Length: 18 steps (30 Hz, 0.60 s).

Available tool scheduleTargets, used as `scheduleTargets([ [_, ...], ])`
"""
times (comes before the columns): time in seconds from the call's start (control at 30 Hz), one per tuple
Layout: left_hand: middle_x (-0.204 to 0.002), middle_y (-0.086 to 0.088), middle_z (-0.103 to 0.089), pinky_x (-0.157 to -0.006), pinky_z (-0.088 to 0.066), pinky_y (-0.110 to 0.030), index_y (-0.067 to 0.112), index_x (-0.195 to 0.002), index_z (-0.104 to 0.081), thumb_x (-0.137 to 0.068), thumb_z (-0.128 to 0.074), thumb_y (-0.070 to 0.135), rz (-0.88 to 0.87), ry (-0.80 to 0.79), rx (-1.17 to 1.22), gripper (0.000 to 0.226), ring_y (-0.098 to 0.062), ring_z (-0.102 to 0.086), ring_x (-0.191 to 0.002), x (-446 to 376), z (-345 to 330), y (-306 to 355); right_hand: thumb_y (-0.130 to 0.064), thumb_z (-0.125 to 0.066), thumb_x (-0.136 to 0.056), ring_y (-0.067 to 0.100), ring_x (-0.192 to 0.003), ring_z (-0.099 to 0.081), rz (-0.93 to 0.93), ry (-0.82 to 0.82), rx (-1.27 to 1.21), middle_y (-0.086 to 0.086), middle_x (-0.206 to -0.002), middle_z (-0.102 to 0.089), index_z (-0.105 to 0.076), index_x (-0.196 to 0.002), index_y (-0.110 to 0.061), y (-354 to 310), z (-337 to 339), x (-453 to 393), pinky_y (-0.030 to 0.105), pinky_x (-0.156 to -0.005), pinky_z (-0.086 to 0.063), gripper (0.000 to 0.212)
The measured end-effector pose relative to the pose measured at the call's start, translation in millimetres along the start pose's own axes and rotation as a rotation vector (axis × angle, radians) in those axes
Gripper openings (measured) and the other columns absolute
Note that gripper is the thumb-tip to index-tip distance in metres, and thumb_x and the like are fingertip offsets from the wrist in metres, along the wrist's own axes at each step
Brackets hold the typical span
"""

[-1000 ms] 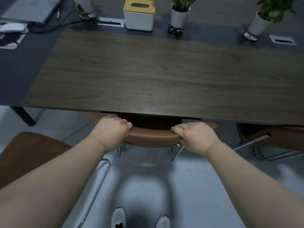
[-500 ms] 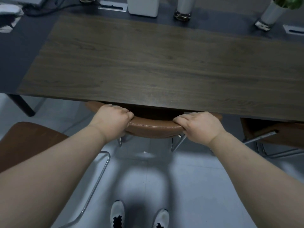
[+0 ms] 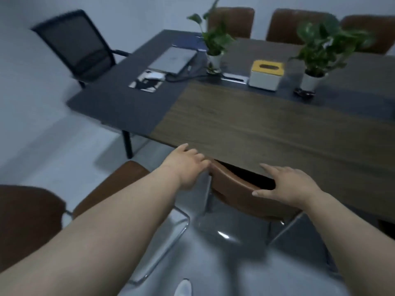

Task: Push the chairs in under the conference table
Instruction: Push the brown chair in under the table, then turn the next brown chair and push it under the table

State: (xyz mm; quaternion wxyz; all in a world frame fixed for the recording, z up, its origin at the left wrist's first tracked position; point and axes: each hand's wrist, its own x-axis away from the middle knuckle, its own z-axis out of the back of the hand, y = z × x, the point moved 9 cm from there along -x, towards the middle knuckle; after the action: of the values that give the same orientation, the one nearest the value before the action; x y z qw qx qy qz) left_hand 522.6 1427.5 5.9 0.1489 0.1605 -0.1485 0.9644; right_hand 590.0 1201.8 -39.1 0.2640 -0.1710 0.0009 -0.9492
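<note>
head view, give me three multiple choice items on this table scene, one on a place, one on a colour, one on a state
1. Where is the tissue box?
A. between two potted plants
B. on the floor
C. on a chair

2. What colour is the tissue box lid?
A. red
B. yellow
C. blue

3. How are the hands?
A. both fists
B. gripping a cup
C. both open

A: it sits on the conference table between the plants.
B: the top is yellow.
C: left hand and right hand show straight fingers at the brown chair back.
</note>
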Motion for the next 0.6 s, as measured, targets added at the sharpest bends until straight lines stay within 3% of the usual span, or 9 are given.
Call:
scheduleTargets([
  [0.27,-0.145,0.003,-0.048,-0.113,-0.027,-0.046,0.030,-0.146,-0.036,-0.097,-0.047,0.025,0.419,-0.126,0.050,0.051,-0.023,-0.041,-0.133,201.3,-22.3,-140.4,-0.100,-0.034,-0.059,0.019,-0.137,-0.036,0.429,0.066,-0.141,-0.007,-0.154,-0.038,-0.025,-0.152,-0.032,-261.3,64.1,-14.1,0.038,-0.106,-0.037,0.115],
  [0.47,-0.145,0.005,-0.047,-0.115,-0.024,-0.048,0.033,-0.148,-0.032,-0.092,-0.059,0.031,0.621,-0.205,0.099,0.062,-0.020,-0.039,-0.135,325.4,-86.6,-222.3,-0.098,-0.040,-0.060,0.014,-0.139,-0.032,0.607,-0.073,-0.250,-0.012,-0.154,-0.035,-0.026,-0.151,-0.033,-428.9,26.8,17.4,0.039,-0.107,-0.038,0.112],
  [0.6,-0.141,0.006,-0.050,-0.112,-0.029,-0.046,0.032,-0.144,-0.036,-0.086,-0.059,0.033,0.633,-0.241,0.111,0.062,-0.020,-0.043,-0.131,383.9,-150.5,-272.0,-0.094,-0.042,-0.062,0.016,-0.139,-0.032,0.664,-0.150,-0.196,-0.011,-0.155,-0.034,-0.027,-0.150,-0.032,-534.5,-18.3,18.7,0.039,-0.106,-0.038,0.109],
])
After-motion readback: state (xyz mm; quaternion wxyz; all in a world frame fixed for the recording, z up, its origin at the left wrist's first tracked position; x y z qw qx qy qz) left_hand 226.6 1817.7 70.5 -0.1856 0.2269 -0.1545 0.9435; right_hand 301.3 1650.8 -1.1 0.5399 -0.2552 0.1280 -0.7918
